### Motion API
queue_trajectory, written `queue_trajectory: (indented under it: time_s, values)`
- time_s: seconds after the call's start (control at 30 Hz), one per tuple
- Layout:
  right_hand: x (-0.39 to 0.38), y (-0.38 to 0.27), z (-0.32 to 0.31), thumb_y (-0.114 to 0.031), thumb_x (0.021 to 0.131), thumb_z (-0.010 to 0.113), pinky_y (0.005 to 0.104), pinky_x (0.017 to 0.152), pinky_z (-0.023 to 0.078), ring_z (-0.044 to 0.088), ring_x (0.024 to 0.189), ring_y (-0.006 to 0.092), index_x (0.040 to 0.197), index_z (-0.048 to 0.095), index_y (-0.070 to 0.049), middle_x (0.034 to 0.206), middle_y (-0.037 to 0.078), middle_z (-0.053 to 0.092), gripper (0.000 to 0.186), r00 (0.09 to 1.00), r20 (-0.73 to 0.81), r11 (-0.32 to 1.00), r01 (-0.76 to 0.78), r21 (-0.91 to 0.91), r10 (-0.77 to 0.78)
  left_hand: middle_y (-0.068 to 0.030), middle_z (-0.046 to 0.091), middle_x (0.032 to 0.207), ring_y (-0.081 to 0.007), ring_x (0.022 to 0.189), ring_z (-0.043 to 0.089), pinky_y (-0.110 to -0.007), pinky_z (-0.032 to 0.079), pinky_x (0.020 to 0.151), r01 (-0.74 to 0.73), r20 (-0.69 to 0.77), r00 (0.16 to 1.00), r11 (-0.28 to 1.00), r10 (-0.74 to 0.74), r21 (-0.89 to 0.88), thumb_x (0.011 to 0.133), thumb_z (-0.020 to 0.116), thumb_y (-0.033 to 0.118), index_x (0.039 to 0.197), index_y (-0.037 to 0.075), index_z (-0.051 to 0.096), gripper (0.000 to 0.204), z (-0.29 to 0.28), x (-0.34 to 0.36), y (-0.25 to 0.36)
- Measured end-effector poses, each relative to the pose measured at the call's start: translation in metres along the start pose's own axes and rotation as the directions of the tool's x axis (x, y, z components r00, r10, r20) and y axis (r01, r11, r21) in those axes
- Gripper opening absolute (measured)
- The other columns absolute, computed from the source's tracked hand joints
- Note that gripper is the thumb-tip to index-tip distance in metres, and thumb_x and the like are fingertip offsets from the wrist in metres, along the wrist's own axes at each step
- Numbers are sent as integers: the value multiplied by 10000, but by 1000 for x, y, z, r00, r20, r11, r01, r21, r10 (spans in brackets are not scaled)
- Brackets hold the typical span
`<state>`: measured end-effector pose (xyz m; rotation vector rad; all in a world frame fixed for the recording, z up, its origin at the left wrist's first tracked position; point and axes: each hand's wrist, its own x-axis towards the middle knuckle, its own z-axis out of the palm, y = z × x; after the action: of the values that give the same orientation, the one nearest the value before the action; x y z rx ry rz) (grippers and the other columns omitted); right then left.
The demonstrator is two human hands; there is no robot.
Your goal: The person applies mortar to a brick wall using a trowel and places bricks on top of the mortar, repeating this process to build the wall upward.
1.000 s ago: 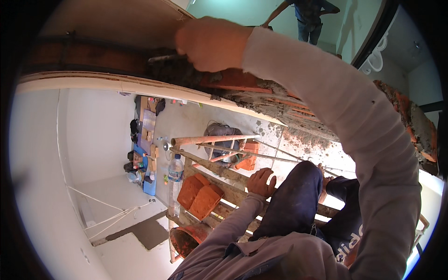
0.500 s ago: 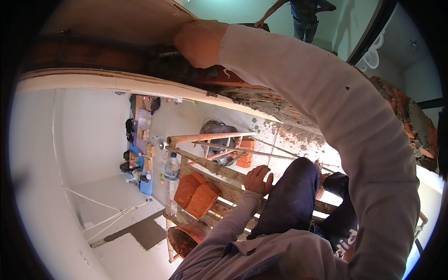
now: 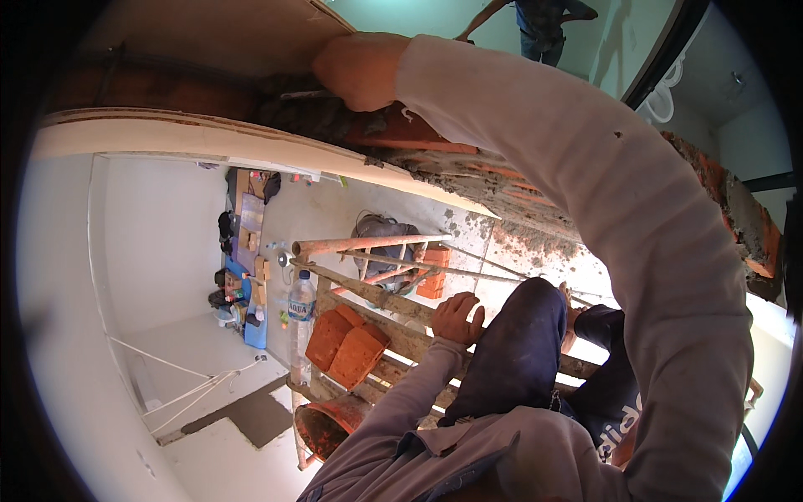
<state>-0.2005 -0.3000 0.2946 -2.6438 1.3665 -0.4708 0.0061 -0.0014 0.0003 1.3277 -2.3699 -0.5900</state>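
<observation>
My right hand reaches across to the top of a brick wall, beside a brown board. Its fingers are curled and mostly turned out of sight. A thin grey metal piece pokes out beside them, over dark wet mortar; what the hand grips I cannot make out. An orange brick lies in the wall under my wrist. My left hand rests on the scaffold planks next to my bent knee, thumb apart from the fingers, holding nothing.
On the wooden scaffold planks are orange bricks, a water bottle and a mortar-stained bucket. Below, a person bends near stacked bricks. Another person stands beyond the wall. A pale ledge runs along the wall.
The view has shifted slightly, so the scaffold and bricks sit a little further left. My right hand stays at the wall top and my left hand stays on the planks.
</observation>
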Motion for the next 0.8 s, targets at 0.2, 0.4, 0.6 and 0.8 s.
queue_trajectory:
  time_s: [0.2,0.4,0.6,0.8]
  values:
    - [-1,-8,3,-95,776,617,435,834,540,659,994,341,947,731,-31,1018,164,702,215,1000,9,999,-17,47,16,-62,663,1008,-273,884,649,-396,503,763,6,6,1000,1000,-6,8,842,642,257,947,111,664,182,0,0,1]
    - [-4,-2,2,-26,704,581,455,764,543,662,910,394,911,666,37,909,226,680,232,997,14,997,77,7,-78,-62,658,1008,-267,877,640,-392,495,767,-13,-17,1000,1000,13,12,823,653,234,953,108,644,181,-2,0,2]
    - [-5,-7,-4,-15,701,556,460,757,549,666,906,386,910,671,44,908,227,680,246,998,6,996,65,53,-65,-67,663,998,-269,874,644,-390,499,774,5,0,1000,1000,-5,-2,818,651,236,951,103,652,187,-2,1,4]
    - [-7,-15,-19,-81,741,600,436,806,543,668,956,350,885,728,-5,969,187,703,207,975,212,995,-43,-87,61,-70,663,1006,-274,880,644,-394,500,776,10,6,1000,1000,-10,-8,818,649,233,946,96,651,187,-1,1,4]
